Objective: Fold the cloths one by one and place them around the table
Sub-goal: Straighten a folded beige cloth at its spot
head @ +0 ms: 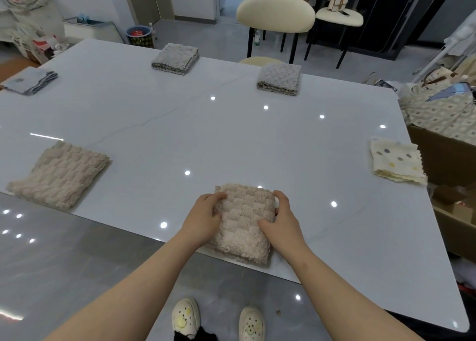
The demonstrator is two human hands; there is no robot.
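Observation:
A folded beige fluffy cloth (244,219) lies at the near edge of the glossy white table (180,124). My left hand (204,217) grips its left side and my right hand (282,218) grips its right side, fingers curled over the fabric. Other folded cloths lie around the table: a beige one (60,173) at the near left, a striped grey one (31,80) at the far left, two grey fluffy ones (176,58) (280,79) along the far edge, and a cream dotted one (396,161) at the right edge.
Cream chairs (275,12) stand beyond the far edge. A cardboard box (450,160) and patterned bags (443,109) crowd the right side. A small bin (139,35) sits on the floor at the back left. My shoes (219,320) show below the table's edge.

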